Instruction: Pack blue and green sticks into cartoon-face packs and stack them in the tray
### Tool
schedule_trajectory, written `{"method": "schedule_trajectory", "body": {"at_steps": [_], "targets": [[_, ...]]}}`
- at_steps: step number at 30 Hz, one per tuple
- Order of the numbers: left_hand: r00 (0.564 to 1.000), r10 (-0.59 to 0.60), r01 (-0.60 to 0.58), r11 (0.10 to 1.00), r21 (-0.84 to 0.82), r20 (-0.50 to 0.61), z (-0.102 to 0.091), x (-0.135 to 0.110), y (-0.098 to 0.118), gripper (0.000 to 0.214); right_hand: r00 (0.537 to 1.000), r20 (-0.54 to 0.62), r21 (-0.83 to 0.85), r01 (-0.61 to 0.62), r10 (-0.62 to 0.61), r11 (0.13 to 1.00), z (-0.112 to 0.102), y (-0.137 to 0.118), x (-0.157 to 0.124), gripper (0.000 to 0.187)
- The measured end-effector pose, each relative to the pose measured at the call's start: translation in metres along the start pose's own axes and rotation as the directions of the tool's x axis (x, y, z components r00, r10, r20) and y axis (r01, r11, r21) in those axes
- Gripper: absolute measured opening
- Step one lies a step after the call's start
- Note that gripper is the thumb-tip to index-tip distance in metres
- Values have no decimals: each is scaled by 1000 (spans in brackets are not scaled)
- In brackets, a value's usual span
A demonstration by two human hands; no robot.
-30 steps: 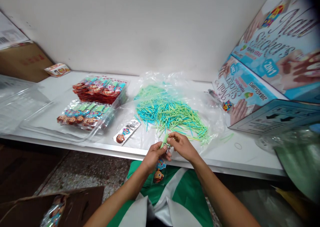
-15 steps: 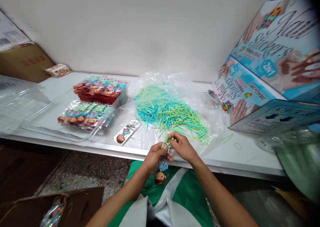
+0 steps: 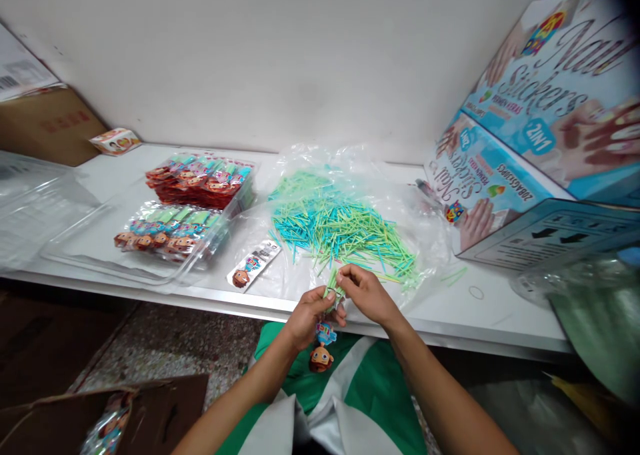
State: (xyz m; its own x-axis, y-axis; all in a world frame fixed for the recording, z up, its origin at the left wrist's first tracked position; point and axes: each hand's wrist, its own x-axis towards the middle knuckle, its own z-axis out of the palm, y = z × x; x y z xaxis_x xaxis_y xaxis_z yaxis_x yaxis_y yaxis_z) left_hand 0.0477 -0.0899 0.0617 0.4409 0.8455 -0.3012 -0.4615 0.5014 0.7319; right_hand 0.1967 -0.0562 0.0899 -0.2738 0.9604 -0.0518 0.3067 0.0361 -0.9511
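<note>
My left hand [image 3: 306,316] is closed on a small clear packet [image 3: 321,357] printed with a cartoon figure, which hangs head down below the fingers over the table's front edge. Light green sticks [image 3: 333,279] stand up out of the packet's top. The bent fingers of my right hand [image 3: 369,297] pinch at these sticks; the exact fingertip contact is partly hidden. Just behind both hands a heap of loose green and blue sticks [image 3: 345,231] lies on a clear plastic bag [image 3: 433,245]. A single flat cartoon packet [image 3: 254,265] rests left of the heap.
Left on the white table [image 3: 505,315] is a clear plastic tray [image 3: 100,251] beside stacked filled packets [image 3: 167,228]. Nail sticker boxes [image 3: 500,181] stand at the right. A cardboard box [image 3: 50,125] is at the back left; an open carton [image 3: 170,408] sits below the table.
My right fingers have shifted slightly at the top of the green sticks, which now sit closer together. The packet still hangs from my left hand.
</note>
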Motion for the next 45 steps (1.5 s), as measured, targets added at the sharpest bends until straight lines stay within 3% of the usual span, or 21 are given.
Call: {"method": "schedule_trajectory", "body": {"at_steps": [6,10,19,26,34,40,45], "targets": [[1000,14,-13,1000,-22,18,2,-1,1,25,999,31,2,-9,9,1000,-3,0,-1,18],[1000,2,-2,1000,-23,7,2,-1,3,29,1000,-10,-56,-2,2,998,-1,1,-2,12],[999,-6,6,1000,-20,32,0,-2,1,27,1000,-26,7,8,-8,1000,4,-6,-3,16],[999,-2,2,1000,21,43,2,-3,0,28,997,-68,-27,19,-21,999,4,-4,-2,5],[998,21,-24,999,42,54,0,-2,-4,23,998,-40,22,51,-50,998,5,-5,-4,12],[985,170,-166,972,165,-13,-4,-1,6,24,992,-107,52,72,-66,996,5,-8,-6,26],[959,283,-262,922,284,-33,-8,-1,18,28,992,-61,21,109,-108,994,7,-11,-9,13]]}}
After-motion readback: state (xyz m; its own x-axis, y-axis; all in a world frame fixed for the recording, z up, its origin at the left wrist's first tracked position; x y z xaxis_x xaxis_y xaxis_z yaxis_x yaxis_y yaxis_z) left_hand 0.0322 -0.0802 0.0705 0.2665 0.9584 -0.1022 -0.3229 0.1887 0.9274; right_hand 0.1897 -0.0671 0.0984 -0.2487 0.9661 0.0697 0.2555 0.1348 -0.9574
